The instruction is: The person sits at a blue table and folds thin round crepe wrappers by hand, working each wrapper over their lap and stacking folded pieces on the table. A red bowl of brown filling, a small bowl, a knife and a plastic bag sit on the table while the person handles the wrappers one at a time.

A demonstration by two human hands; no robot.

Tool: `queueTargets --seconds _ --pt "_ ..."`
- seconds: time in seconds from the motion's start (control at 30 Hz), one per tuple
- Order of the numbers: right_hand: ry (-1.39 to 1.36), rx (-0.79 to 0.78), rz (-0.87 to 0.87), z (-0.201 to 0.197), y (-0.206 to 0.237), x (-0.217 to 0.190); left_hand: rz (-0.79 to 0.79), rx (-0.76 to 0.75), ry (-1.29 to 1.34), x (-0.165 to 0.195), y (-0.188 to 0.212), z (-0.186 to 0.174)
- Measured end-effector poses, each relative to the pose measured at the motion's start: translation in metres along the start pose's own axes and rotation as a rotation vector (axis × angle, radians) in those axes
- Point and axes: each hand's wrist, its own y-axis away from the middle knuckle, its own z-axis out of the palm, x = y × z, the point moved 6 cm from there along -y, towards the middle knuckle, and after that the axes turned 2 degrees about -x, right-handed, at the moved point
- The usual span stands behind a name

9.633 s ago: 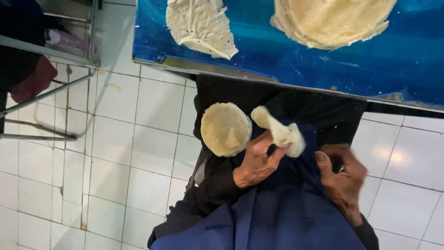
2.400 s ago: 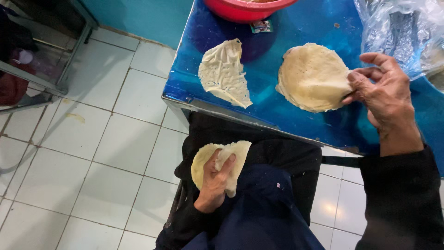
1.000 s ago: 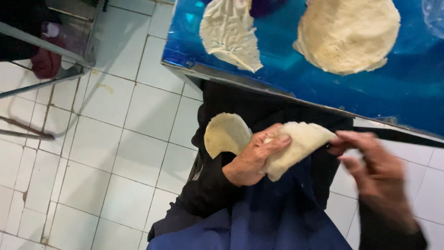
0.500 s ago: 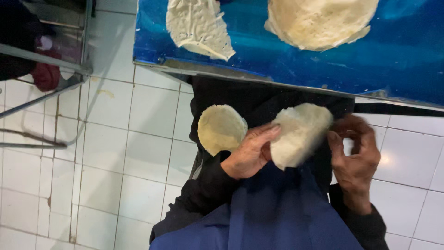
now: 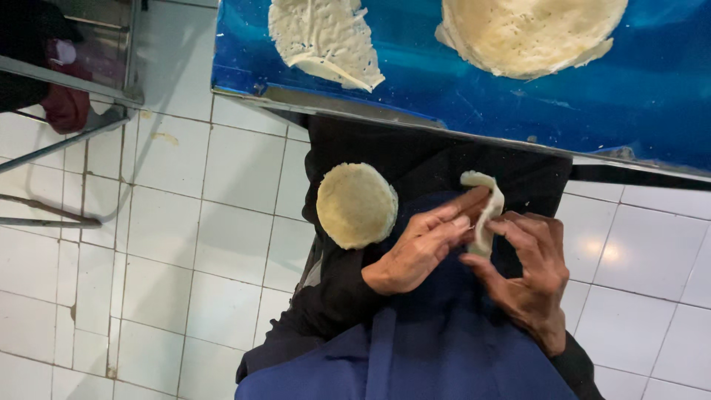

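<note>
Pinching folded dough piece (image 5: pixel 483 215), fingers (image 5: pixel 474 201) closed

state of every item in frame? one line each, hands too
left hand: fingers pinching the folded dough piece
right hand: fingers pinching the same piece from the other side
folded dough piece: folded over, held upright between both hands
round dough disc: flat, resting on the lap, untouched
torn dough sheet: flat on the blue table, ragged edges
large dough round: flat on the blue table
</note>
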Motion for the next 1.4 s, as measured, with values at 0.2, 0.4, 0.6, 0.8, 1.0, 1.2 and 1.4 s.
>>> queueTargets --seconds 0.2,0.4,0.6,0.8,1.0,1.2,1.4 --pt "-0.190 0.025 0.219 0.003 0.010 0.019 0.081 -0.085 -0.264 0.011 0.003 0.009" --pt "-0.854 -0.103 0.561 0.015 0.040 0.057 0.213 0.009 -0.546 0.026 0.003 0.017" --pt "-1.084 -0.238 0.686 0.024 0.058 0.079 0.426 -0.105 -1.258 0.054 -0.003 0.021" --pt "-1.158 -0.372 0.792 0.031 0.064 0.092 0.065 -0.032 -0.749 0.021 -0.010 -0.011" --pt "-1.077 -0.369 0.786 0.045 0.071 0.092 0.019 0.230 -0.253 0.004 -0.011 -0.047" --pt "-1.205 -0.216 0.810 0.032 0.070 0.091 0.148 0.264 -0.350 0.010 -0.012 -0.046" --pt "-1.213 -0.135 0.922 0.022 0.069 0.087 0.286 0.213 -0.866 0.023 0.000 -0.020"
